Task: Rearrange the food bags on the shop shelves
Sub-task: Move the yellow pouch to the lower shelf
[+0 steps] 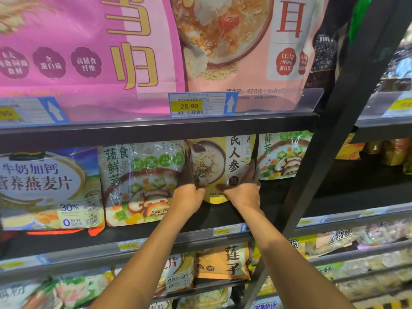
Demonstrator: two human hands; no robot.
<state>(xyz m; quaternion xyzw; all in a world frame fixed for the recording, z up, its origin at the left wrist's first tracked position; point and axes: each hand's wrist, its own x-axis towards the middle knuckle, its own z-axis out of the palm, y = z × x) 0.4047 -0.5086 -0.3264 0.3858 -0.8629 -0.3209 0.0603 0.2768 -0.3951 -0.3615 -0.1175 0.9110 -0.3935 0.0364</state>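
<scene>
The yellow ginseng oatmeal bag point(214, 166) stands upright on the middle shelf point(223, 216), set back from the front edge, with its base resting on the dark deck. The left grip point(189, 196) grasps the bag's lower left edge, its fingers wedged between this bag and the adjacent vegetable-mushroom oatmeal bag point(142, 184), which stands touching it on the left. The right grip point(243, 190) grasps the lower right corner, thumb across the front face and fingers point(252, 170) running up the right edge. The upper shelf rail point(156, 128) hides the top of the bag. A second vegetable-mushroom bag point(283, 155) stands just beside it on the right, further back. A blue milk-calcium oatmeal bag point(44, 188) occupies the far left of the same shelf. A black slanted frame post point(334, 130) crosses the right side of the shelving, close to the right forearm. Above, a magenta bag point(78, 52) and a pale pink bag point(245, 45) stand behind a price tag point(189, 105) reading 28.90. Below, an orange lotus-seed bag point(223, 262) is visible between the forearms.
</scene>
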